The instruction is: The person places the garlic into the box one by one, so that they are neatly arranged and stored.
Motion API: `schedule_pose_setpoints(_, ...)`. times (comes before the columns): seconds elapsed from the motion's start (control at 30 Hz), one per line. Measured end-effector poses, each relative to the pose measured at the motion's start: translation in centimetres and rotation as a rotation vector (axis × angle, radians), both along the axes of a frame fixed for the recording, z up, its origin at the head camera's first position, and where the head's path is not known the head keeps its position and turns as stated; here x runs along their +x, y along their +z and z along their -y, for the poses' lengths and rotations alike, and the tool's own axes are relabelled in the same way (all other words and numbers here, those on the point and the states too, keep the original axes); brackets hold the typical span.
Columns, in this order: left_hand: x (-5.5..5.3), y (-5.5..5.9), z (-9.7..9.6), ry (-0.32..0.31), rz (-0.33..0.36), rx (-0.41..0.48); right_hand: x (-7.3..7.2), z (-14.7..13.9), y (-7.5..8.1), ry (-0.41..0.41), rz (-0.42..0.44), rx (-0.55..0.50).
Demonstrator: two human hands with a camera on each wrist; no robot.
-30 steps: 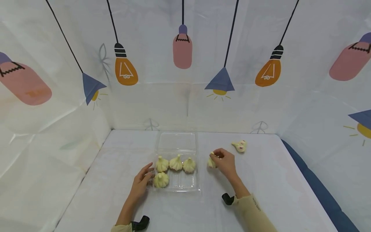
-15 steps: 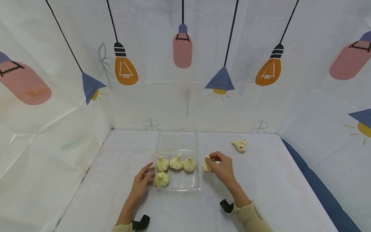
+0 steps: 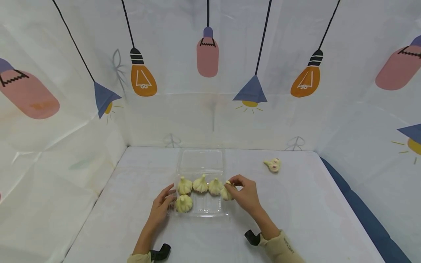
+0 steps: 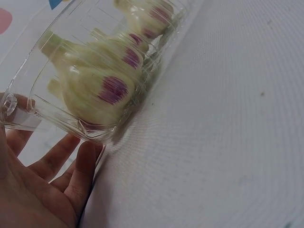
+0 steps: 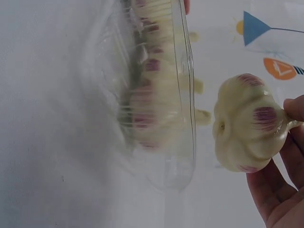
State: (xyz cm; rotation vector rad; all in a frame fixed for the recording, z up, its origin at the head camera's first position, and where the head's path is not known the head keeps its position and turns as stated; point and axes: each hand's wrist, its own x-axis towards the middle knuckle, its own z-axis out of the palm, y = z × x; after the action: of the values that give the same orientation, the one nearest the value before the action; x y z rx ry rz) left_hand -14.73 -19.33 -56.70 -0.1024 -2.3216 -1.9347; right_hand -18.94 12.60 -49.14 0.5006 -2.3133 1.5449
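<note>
A clear plastic clamshell box [image 3: 207, 211] lies on the table with its lid [image 3: 201, 160] folded back. Inside, three garlic bulbs [image 3: 200, 184] stand in the back row and one garlic bulb [image 3: 184, 204] at front left. My right hand [image 3: 245, 192] pinches another garlic bulb [image 5: 251, 124] by its stem. This bulb is held up at the box's right rim, with purple patches on its skin in the right wrist view. My left hand [image 3: 160, 206] is at the box's left side, its fingers [image 4: 84, 166] relaxed and touching the clear wall.
One more garlic bulb [image 3: 273, 165] lies on its side at the back right of the white table [image 3: 286, 204]. White sheets [image 3: 164, 117] printed with lamps rise behind and beside the table. A dark blue surface [image 3: 358, 212] shows past its right edge.
My right hand has carried its garlic bulb leftward and slightly toward me, from beside the box to its right rim. My left hand and the box have stayed in place.
</note>
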Motion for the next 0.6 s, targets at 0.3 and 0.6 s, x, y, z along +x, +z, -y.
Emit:
schedule_pose_setpoints(0.3, 0.6, 2.3, -0.4, -0.019, -0.009, -0.026, 0.1, 1.9, -0.8, 0.051, -0.043, 0.025)
schedule_pose_setpoints(0.6, 0.0, -0.4, 0.1, 0.006, -0.013, -0.025, 0.8, 3.6, -1.2, 0.076, -0.054, 0.017)
